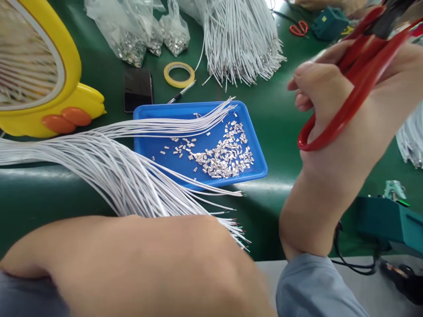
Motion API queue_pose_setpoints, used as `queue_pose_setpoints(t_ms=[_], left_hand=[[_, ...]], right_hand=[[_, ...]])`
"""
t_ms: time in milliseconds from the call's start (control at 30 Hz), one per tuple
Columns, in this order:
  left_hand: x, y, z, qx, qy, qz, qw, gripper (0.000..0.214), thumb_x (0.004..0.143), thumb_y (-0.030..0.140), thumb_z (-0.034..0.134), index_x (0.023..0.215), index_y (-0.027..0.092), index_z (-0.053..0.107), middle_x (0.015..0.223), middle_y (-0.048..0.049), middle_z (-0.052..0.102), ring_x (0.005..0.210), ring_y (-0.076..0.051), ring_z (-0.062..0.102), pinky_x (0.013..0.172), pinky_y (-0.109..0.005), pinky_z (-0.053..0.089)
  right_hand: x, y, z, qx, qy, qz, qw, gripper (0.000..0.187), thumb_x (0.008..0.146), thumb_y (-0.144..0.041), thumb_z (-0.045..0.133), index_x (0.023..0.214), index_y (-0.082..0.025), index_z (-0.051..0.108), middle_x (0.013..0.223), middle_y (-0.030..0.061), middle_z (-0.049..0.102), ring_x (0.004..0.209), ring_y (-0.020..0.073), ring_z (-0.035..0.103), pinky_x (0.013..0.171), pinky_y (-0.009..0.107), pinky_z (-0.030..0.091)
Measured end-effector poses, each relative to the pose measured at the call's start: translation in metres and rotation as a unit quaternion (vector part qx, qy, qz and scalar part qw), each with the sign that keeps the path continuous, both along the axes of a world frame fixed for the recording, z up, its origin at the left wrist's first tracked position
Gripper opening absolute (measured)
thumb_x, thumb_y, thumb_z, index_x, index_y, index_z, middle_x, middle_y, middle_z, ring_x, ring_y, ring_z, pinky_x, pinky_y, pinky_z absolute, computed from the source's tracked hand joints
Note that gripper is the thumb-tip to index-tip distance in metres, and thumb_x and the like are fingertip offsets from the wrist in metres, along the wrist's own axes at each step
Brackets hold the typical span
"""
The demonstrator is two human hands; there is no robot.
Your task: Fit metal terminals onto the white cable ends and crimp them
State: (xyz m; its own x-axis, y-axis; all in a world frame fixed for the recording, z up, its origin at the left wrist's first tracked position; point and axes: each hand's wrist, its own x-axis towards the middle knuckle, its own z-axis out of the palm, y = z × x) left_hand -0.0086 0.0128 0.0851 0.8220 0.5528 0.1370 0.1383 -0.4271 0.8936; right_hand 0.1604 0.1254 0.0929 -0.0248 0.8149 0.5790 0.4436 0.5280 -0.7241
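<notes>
My right hand (343,92) is raised at the upper right, its fingers curled round a pair of red-handled scissors (366,83), with a handle loop lying round the thumb. The black metal part points to the top right corner, cut off by the frame edge. Across the bottom lies my left hand (185,264), close to the camera and blurred; its fingers are hidden. Just beyond it a bundle of white cables (122,180) fans out, with stripped coloured wire ends at the right. More white cables cross a blue tray (259,163) that holds small silver metal clips (224,158).
Behind the tray are a phone (138,90), a pen (181,92), a roll of yellow tape (165,78), bags of metal parts (176,37) and a cable bundle (241,39). A yellow duck-shaped object (72,53) stands left. A teal machine (393,220) sits right.
</notes>
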Motion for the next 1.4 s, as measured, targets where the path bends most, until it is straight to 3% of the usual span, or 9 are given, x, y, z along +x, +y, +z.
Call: queue_pose_setpoints(t_ms=[200,500,633,700,767,867,1000,1200,1400], left_hand=[[0.015,0.003,-0.007,-0.081,-0.028,-0.033,0.996,0.022,0.085,0.023,0.066,0.065,0.017,0.058,0.067,-0.0010,0.065,0.065,-0.010,0.060,0.057,-0.019,0.049],[0.036,-0.006,-0.039,0.036,0.051,-0.118,0.991,0.018,0.088,0.015,0.055,0.071,0.015,0.061,0.074,-0.0032,0.064,0.068,-0.012,0.060,0.057,-0.023,0.043],[0.050,-0.012,-0.056,0.095,0.013,-0.118,0.988,0.019,0.092,0.024,0.052,0.089,0.014,0.068,0.093,-0.0083,0.065,0.086,-0.015,0.061,0.076,-0.022,0.049],[0.046,-0.001,-0.056,0.158,0.021,-0.077,0.984,0.023,0.092,0.030,0.053,0.099,0.013,0.068,0.107,-0.0122,0.064,0.098,-0.018,0.060,0.087,-0.026,0.048],[0.032,0.022,-0.054,0.218,0.128,0.019,0.967,0.027,0.094,0.032,0.049,0.101,0.014,0.068,0.108,-0.0123,0.065,0.096,-0.020,0.061,0.084,-0.030,0.048],[-0.002,0.066,-0.051,0.218,0.403,0.209,0.864,0.027,0.094,0.017,0.041,0.098,0.018,0.068,0.105,-0.0092,0.066,0.099,-0.021,0.062,0.079,-0.030,0.047],[-0.041,0.107,-0.062,0.195,0.483,0.258,0.813,0.015,0.086,0.013,0.054,0.091,0.009,0.068,0.101,-0.0162,0.067,0.102,-0.028,0.062,0.084,-0.034,0.047],[-0.051,0.122,-0.088,0.139,0.510,0.267,0.806,0.032,0.092,0.034,0.057,0.116,0.013,0.057,0.115,-0.0092,0.061,0.101,-0.020,0.061,0.087,-0.042,0.053],[-0.052,0.123,-0.083,0.120,0.396,0.304,0.858,0.027,0.090,0.032,0.058,0.108,0.012,0.062,0.108,-0.0094,0.064,0.098,-0.020,0.062,0.087,-0.039,0.053]], right_hand=[[0.001,0.004,0.001,0.049,0.067,-0.002,0.997,0.012,0.068,-0.006,0.062,0.059,-0.014,0.062,0.054,-0.0026,0.050,0.051,0.0090,0.047,0.051,0.026,0.030],[0.008,-0.012,0.014,0.042,0.067,0.010,0.997,0.013,0.072,-0.010,0.061,0.062,-0.018,0.060,0.059,-0.0009,0.056,0.051,0.0107,0.047,0.052,0.028,0.033],[0.008,-0.016,0.016,0.035,0.077,0.025,0.996,0.017,0.071,-0.010,0.064,0.061,-0.022,0.059,0.057,-0.0013,0.053,0.050,0.0121,0.043,0.051,0.030,0.033],[0.008,-0.017,0.016,0.044,0.091,0.024,0.995,0.017,0.070,-0.008,0.065,0.060,-0.021,0.058,0.056,-0.0024,0.053,0.050,0.0110,0.044,0.051,0.029,0.033],[0.008,-0.019,0.017,0.047,0.104,0.025,0.993,0.016,0.070,-0.008,0.065,0.061,-0.019,0.058,0.057,-0.0032,0.053,0.051,0.0098,0.044,0.051,0.028,0.033],[0.009,-0.024,0.019,0.038,0.121,0.037,0.991,0.014,0.070,-0.009,0.066,0.063,-0.019,0.058,0.058,-0.0037,0.053,0.053,0.0087,0.044,0.052,0.027,0.033],[0.011,-0.031,0.023,0.028,0.130,0.042,0.990,0.014,0.070,-0.012,0.067,0.063,-0.019,0.057,0.057,-0.0049,0.051,0.051,0.0078,0.041,0.050,0.026,0.032],[0.015,-0.033,0.024,0.014,0.141,0.050,0.989,0.014,0.072,-0.015,0.067,0.064,-0.018,0.056,0.056,-0.0057,0.047,0.052,0.0067,0.041,0.051,0.024,0.032],[0.021,-0.030,0.026,0.009,0.151,0.034,0.988,0.014,0.072,-0.019,0.067,0.064,-0.017,0.056,0.058,-0.0056,0.049,0.052,0.0060,0.041,0.052,0.023,0.034]])
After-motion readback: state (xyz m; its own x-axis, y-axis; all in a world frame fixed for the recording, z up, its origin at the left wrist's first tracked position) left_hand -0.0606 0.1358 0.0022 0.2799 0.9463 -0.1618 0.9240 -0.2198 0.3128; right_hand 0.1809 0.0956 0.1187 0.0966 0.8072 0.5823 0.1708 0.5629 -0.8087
